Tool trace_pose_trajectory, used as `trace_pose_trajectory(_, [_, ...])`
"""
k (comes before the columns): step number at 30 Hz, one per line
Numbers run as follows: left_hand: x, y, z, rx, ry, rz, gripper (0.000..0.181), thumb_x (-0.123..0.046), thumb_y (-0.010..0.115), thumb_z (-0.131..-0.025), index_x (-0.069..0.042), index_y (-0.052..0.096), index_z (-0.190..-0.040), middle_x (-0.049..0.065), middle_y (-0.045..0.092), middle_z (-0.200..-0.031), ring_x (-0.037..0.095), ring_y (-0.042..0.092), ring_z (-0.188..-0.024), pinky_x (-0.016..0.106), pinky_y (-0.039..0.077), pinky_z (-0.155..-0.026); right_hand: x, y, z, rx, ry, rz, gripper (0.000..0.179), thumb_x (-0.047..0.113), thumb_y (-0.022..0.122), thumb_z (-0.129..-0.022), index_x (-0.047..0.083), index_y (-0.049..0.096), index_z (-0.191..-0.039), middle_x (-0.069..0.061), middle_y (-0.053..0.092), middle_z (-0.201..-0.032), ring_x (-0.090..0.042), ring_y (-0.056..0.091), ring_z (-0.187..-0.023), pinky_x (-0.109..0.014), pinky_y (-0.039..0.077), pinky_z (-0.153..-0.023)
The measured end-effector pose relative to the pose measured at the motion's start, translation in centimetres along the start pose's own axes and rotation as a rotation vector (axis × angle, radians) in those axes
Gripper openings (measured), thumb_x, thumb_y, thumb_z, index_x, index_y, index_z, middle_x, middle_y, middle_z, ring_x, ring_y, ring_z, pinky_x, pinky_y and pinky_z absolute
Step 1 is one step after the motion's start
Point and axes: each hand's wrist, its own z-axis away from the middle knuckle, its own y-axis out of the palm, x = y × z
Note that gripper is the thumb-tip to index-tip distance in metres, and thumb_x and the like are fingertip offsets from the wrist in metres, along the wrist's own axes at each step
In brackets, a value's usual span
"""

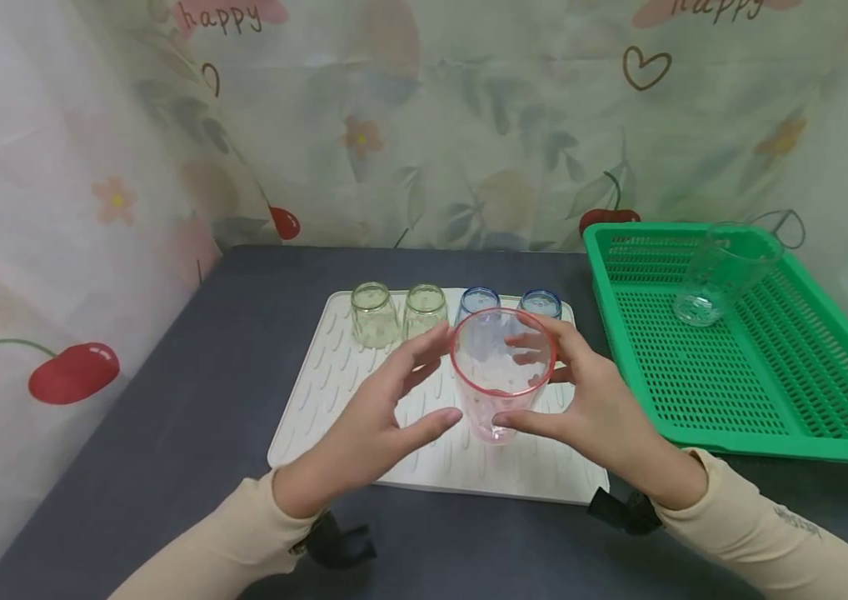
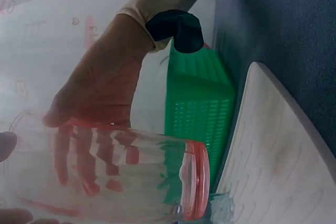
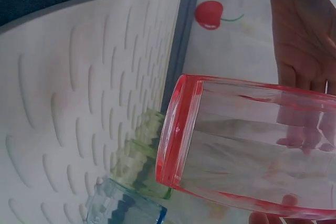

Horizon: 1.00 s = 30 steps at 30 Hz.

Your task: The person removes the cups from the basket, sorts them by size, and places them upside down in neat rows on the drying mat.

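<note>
Pink glass, head view: (image 1: 495,404) mouth up over the white mat (image 1: 311,408); right hand (image 1: 592,404) grips its side, thumb before and fingers behind, probably to steady the smooth wall;
Left hand, head view: (image 1: 386,408) fingers nearly straight, thumb spread, at the glass's other side, as if to share the hold; contact I cannot tell;
Row on mat, head view: two green glasses (image 1: 375,321), two blue glasses (image 1: 541,305); seemingly mouth down, perhaps for steadiness; blue pair partly hidden;
Green basket, head view: (image 1: 724,443) right of mat; holds a clear vessel (image 1: 727,271), outline faint;
Glass base, left wrist view: apart from mat; left hand cut to fingertips;
Green and blue glass, right wrist view: overlapping, number unclear; right hand mostly out of frame
</note>
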Motion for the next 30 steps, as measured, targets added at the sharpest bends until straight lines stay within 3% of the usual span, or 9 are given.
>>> trace_pose_trajectory(7, [0.4, 1.2, -0.2, 0.004, -0.048, 0.057, 0.082, -0.009, 0.075, -0.085, -0.010, 0.027, -0.151, 0.006, 0.040, -0.150, 0.020, 0.042, -0.137, 0.030, 0.038, -0.109, -0.1, 1.1, 0.6, 0.069, 0.002, -0.023, 0.095, 0.033, 0.090, -0.066, 0.016, 0.038, -0.143, -0.001, 0.061, -0.126, -0.014, 0.063, -0.102, -0.035, 0.057, -0.080])
trace_pose_trajectory(14, [0.8, 1.8, -0.3, -0.026, -0.086, -0.003, 0.090, -0.012, 0.083, -0.076, -0.011, 0.031, -0.149, 0.006, 0.048, -0.143, 0.016, 0.047, -0.132, 0.036, 0.044, -0.104, 0.1, 2.0, 0.7, 0.135, 0.032, -0.037, 0.094, 0.036, 0.089, -0.067, 0.015, 0.038, -0.142, 0.002, 0.059, -0.126, -0.012, 0.061, -0.104, -0.031, 0.056, -0.080])
trace_pose_trajectory(18, [0.8, 1.8, -0.5, -0.048, -0.081, -0.025, 0.088, -0.013, 0.086, -0.071, -0.010, 0.038, -0.144, 0.007, 0.053, -0.137, 0.017, 0.052, -0.125, 0.035, 0.047, -0.100, 0.2, 2.3, 0.7, 0.148, 0.041, -0.049, 0.094, 0.033, 0.090, -0.066, 0.013, 0.038, -0.142, 0.001, 0.058, -0.126, -0.013, 0.059, -0.109, -0.033, 0.056, -0.082])
trace_pose_trajectory(25, [0.6, 1.6, -0.7, -0.076, -0.072, 0.002, 0.083, -0.010, 0.088, -0.067, -0.012, 0.045, -0.138, -0.001, 0.058, -0.128, 0.011, 0.056, -0.116, 0.030, 0.050, -0.095, -0.2, 2.9, 0.7, 0.141, 0.032, -0.126, 0.088, 0.030, 0.089, -0.068, 0.018, 0.040, -0.140, 0.005, 0.057, -0.125, -0.011, 0.056, -0.112, -0.040, 0.054, -0.088])
trace_pose_trajectory(30, [0.2, 1.3, -0.8, -0.082, -0.028, 0.052, 0.080, -0.005, 0.087, -0.066, -0.008, 0.047, -0.136, 0.006, 0.060, -0.127, 0.015, 0.056, -0.120, 0.036, 0.048, -0.100, -0.4, 3.4, 1.0, 0.140, 0.052, -0.205, 0.084, 0.028, 0.087, -0.071, 0.017, 0.040, -0.139, 0.006, 0.058, -0.125, -0.012, 0.058, -0.108, -0.039, 0.054, -0.086])
